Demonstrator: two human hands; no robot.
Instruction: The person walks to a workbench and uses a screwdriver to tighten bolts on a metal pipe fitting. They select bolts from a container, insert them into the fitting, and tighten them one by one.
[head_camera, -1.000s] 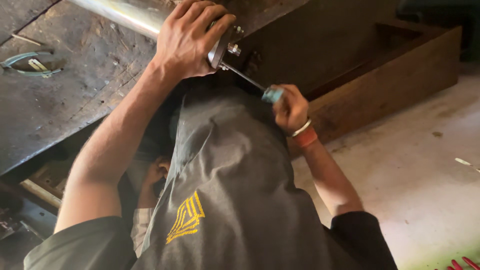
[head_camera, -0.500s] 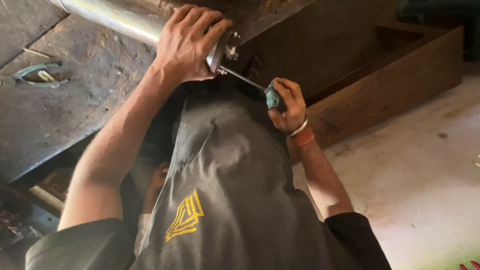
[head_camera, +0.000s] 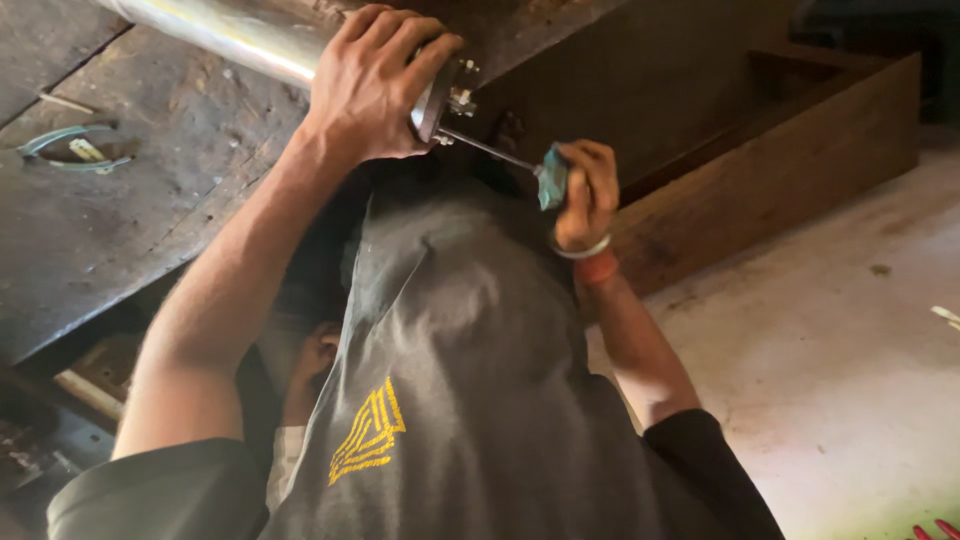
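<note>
Spanning the far left of the scene, a dark, scarred wooden workbench (head_camera: 120, 210) carries a shiny metal pipe (head_camera: 230, 35) lying slantwise from the far left toward the centre. A brown wooden box frame (head_camera: 800, 140) stands on the pale concrete floor (head_camera: 850, 380) at the right. Nearer, the person's grey garment (head_camera: 460, 400) fills the middle, bearing a yellow emblem of nested angular lines (head_camera: 368, 432) low on its left part. The left hand (head_camera: 375, 85) wraps over the pipe's near end, fingers curled tight around it, just beside the small bolt fitting (head_camera: 458, 90) on the end face. The right hand (head_camera: 585, 190), an orange band at its wrist, is closed around the teal handle of a screwdriver (head_camera: 520, 165); the thin shaft runs up and left from the fist, its tip meeting the fitting. A greenish metal clamp ring (head_camera: 65, 148) lies on the bench at far left.
</note>
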